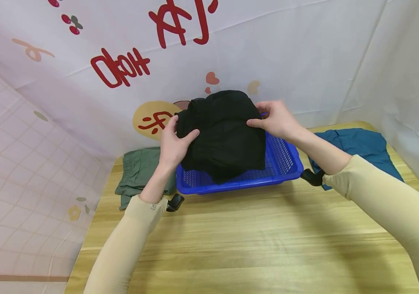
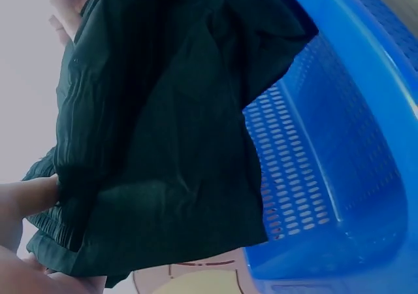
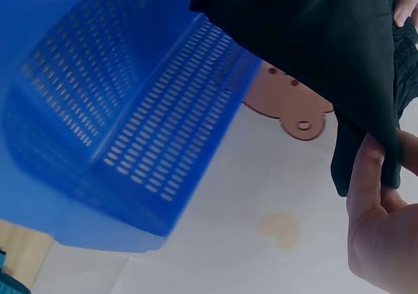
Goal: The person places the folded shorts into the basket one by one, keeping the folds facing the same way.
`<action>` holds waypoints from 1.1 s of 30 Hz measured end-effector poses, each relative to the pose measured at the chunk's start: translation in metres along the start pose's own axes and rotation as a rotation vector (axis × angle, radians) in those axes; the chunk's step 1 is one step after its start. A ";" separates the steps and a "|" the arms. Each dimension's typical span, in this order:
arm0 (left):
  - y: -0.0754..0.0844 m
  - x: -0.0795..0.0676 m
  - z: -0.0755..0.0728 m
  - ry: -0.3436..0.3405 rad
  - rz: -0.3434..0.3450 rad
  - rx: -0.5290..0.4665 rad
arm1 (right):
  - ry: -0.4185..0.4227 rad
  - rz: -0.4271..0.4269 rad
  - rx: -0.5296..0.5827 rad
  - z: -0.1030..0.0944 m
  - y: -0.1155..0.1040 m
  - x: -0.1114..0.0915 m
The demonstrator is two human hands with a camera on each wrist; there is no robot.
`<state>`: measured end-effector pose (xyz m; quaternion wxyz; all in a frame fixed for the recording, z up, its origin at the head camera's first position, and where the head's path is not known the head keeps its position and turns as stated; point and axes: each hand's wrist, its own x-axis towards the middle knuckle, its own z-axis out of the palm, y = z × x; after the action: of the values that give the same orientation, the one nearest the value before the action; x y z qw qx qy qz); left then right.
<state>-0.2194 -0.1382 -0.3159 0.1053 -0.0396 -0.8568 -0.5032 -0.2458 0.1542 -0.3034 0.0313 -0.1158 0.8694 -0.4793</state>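
Black shorts [image 1: 228, 139] with a gathered elastic waistband hang spread between my two hands, above a blue perforated basket [image 1: 239, 186]. My left hand [image 1: 172, 147] pinches the waistband at one end, thumb on the near side. At the opposite end, my right hand [image 1: 277, 120] grips the cloth between thumb and fingers. In the left wrist view, the shorts [image 2: 176, 163] hang with their legs toward the basket [image 2: 366, 196]. The right wrist view has my right hand [image 3: 392, 235] holding a corner of the cloth; part of the basket's inside is hidden behind the shorts.
Grey-green shorts [image 1: 139, 167] lie on the wooden table [image 1: 231, 237] left of the basket. A folded teal-blue garment [image 1: 360, 147] lies to its right, partly behind my right forearm. A white printed cloth [image 1: 286, 49] stands behind the table.
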 end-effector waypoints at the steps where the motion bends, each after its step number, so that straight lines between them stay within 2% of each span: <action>1: -0.001 0.002 0.002 -0.004 -0.017 0.022 | -0.008 0.008 0.001 0.001 0.002 0.001; 4: -0.005 0.007 0.007 -0.017 -0.059 0.085 | -0.026 0.035 -0.015 0.003 0.007 0.006; 8: -0.013 0.013 0.017 -0.068 -0.114 0.164 | -0.073 0.058 -0.063 0.006 0.015 0.012; 14: -0.023 0.016 0.026 -0.185 -0.193 0.285 | -0.201 0.139 -0.119 0.011 0.025 0.018; 19: -0.027 0.020 0.031 -0.279 -0.244 0.358 | -0.265 0.188 -0.172 0.015 0.031 0.021; 22: -0.030 0.021 0.033 -0.290 -0.266 0.378 | -0.281 0.180 -0.215 0.020 0.034 0.023; 29: -0.039 0.024 0.044 -0.267 -0.312 0.386 | -0.327 0.171 -0.306 0.031 0.036 0.029; 33: -0.039 0.025 0.046 -0.315 -0.339 0.416 | -0.374 0.195 -0.330 0.033 0.037 0.032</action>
<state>-0.2569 -0.1179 -0.3654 -0.1083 0.0490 -0.9416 -0.3149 -0.2780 0.1387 -0.3506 0.2179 -0.1216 0.9220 -0.2962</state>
